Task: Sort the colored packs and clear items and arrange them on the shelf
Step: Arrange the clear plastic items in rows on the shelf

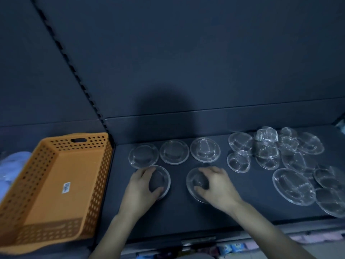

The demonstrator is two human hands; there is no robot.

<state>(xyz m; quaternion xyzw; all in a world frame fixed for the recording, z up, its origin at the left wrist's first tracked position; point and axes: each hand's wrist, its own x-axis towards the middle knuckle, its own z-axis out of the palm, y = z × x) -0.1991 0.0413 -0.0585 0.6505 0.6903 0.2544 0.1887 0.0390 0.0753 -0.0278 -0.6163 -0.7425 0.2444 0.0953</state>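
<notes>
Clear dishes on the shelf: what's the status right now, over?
Left hand and right hand each on a clear dish, front row. Three dishes lined behind. Unsorted pile right. Orange basket empty, nothing blocking.

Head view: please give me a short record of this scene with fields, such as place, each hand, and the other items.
place: dark shelf
left hand: resting on a clear round dish
right hand: resting on another clear dish
back row: three clear dishes, side by side
right side: loose pile of clear dishes, some overlapping
left side: orange perforated basket, nothing inside but a label
</notes>
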